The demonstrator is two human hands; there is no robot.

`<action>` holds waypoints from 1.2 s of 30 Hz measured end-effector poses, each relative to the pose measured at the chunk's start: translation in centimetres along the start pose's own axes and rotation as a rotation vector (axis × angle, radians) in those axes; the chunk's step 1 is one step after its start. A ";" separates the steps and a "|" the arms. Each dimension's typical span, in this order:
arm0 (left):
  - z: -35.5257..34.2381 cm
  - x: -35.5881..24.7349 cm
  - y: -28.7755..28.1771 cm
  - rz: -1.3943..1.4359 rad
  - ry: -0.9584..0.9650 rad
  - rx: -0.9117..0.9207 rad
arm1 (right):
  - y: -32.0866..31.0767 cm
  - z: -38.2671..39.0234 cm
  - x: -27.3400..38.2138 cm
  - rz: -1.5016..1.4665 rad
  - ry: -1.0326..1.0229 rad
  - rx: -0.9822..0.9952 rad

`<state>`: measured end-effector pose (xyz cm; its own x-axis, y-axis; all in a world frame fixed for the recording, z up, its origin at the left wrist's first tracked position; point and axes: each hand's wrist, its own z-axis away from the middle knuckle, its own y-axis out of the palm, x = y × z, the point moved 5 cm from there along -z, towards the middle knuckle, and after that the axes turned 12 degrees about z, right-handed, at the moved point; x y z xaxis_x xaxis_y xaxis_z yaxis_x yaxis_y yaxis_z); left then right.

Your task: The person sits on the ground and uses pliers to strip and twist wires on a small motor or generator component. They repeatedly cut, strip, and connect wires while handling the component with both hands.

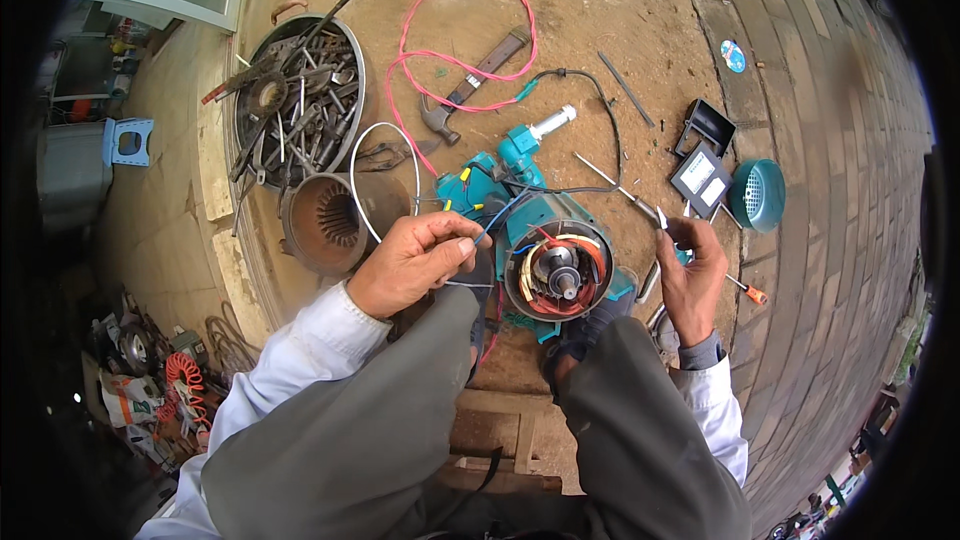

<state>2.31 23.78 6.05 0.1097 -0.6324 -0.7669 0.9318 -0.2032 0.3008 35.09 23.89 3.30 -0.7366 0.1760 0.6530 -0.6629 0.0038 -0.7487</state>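
Between my knees stands a teal electric motor (560, 270) with its end open, showing the shaft and the red and white windings. My left hand (415, 262) is closed just left of it, thumb and finger pinching a blue wire (508, 214) that runs to the motor. A white wire (352, 175) loops up beyond that hand. To the motor's right, my right hand (692, 275) is raised, its fingers closed. A small pale pointed piece (661, 219) sticks up from the fingertips; its kind is unclear. Several yellow-tipped wire ends (465, 175) show on the motor's far side.
A metal basin (350, 40) of tools stands far left, with a rusty stator housing (318, 225) before it. A claw hammer (470, 90) and red wire (405, 35) lie ahead. At right are a screwdriver (612, 180), a black box (705, 128) and a teal fan cover (757, 195).
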 end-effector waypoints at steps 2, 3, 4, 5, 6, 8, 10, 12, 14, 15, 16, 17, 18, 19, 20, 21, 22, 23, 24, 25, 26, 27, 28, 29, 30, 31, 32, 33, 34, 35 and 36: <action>0.2 -0.6 0.5 -0.030 0.049 0.029 | -1.3 -0.6 6.1 -0.170 -0.152 0.066; 0.5 -0.9 0.7 -0.030 0.061 0.032 | -1.3 -0.7 9.1 -0.168 -0.307 0.083; 0.5 -1.4 1.0 -0.030 0.070 0.049 | -1.1 -0.5 10.8 -0.198 -0.333 0.144; 0.5 -1.8 1.3 -0.032 0.079 0.061 | -0.7 -0.4 11.8 -0.232 -0.362 0.206; 0.6 -2.1 1.0 -0.084 0.118 0.094 | 0.1 -0.4 11.8 -0.239 -0.329 0.253; 0.8 -1.7 1.1 -0.072 0.135 0.098 | 1.1 -0.6 11.8 -0.211 -0.338 0.201; 0.8 -1.9 0.9 -0.045 0.129 0.105 | 1.4 -1.1 12.1 -0.207 -0.334 0.129; 0.9 -1.4 0.4 -0.024 0.119 0.101 | 2.6 -1.1 10.1 -0.339 -0.260 0.267; 1.0 -1.4 -0.1 0.003 0.121 0.066 | 2.9 -0.9 8.9 -0.383 -0.191 0.379; 1.1 -1.4 -0.4 0.005 0.107 0.058 | 2.9 -0.9 9.0 -0.407 -0.168 0.389; 1.0 -1.4 -0.7 0.007 0.093 0.052 | 3.0 -0.7 9.0 -0.430 -0.144 0.397; 1.0 -1.3 -0.8 0.008 0.079 0.045 | 3.0 -0.6 9.1 -0.453 -0.119 0.405; 1.0 -1.2 -0.8 0.011 0.077 0.042 | 2.9 -0.6 9.4 -0.451 -0.135 0.400; 1.0 -1.2 -0.8 0.012 0.078 0.041 | 2.8 -0.6 9.7 -0.449 -0.153 0.392; 0.9 -1.1 -0.8 0.014 0.079 0.039 | 2.7 -0.6 9.9 -0.446 -0.171 0.385; 1.0 -1.0 -0.8 0.016 0.074 0.039 | 2.9 -0.6 10.1 -0.430 -0.186 0.397; 1.1 -0.9 -0.9 0.019 0.073 0.039 | 2.9 -0.6 10.3 -0.411 -0.203 0.407; 1.1 -0.9 -1.0 0.023 0.071 0.039 | 2.9 -0.6 10.4 -0.393 -0.219 0.418; 1.0 -0.8 -1.0 0.035 0.051 0.047 | 2.9 -0.6 10.3 -0.403 -0.242 0.405; 1.1 -0.7 -1.1 0.045 0.029 0.050 | 2.9 -0.5 10.3 -0.392 -0.238 0.400; 1.2 -0.6 -1.3 0.055 0.006 0.052 | 2.8 -0.4 10.3 -0.381 -0.234 0.396; 1.1 -0.7 -1.3 -0.044 0.096 0.062 | 2.8 -0.3 10.4 -0.370 -0.231 0.392; 0.8 -0.9 -1.2 -0.142 0.187 0.069 | 2.7 -0.2 10.7 -0.328 -0.274 0.386; 0.7 -1.5 -0.8 -0.241 0.276 0.075 | 2.6 -0.1 11.1 -0.285 -0.318 0.379; 0.8 -2.6 -0.5 -0.379 0.405 0.070 | 2.5 -0.1 11.5 -0.243 -0.361 0.372; 0.9 -3.5 0.3 -0.411 0.436 0.079 | 2.6 0.0 12.1 -0.216 -0.417 0.363; 1.1 -4.3 1.1 -0.441 0.469 0.093 | 2.7 0.1 12.8 -0.184 -0.470 0.352; 1.1 -4.8 1.8 -0.471 0.501 0.107 | 2.7 0.1 13.6 -0.153 -0.522 0.340; 0.9 -5.1 2.4 -0.504 0.545 0.127 | 2.4 0.1 14.6 -0.146 -0.555 0.332; 0.9 -4.8 2.2 -0.481 0.483 0.110 | 2.4 0.0 15.2 -0.149 -0.565 0.330; 0.9 -4.5 2.1 -0.458 0.421 0.094 | 2.3 0.0 15.6 -0.152 -0.575 0.328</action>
<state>3.47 25.50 10.66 -0.1488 -0.1212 -0.9814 0.8841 -0.4610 -0.0771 22.04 26.68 11.74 -0.5260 -0.3548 0.7729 -0.7044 -0.3276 -0.6297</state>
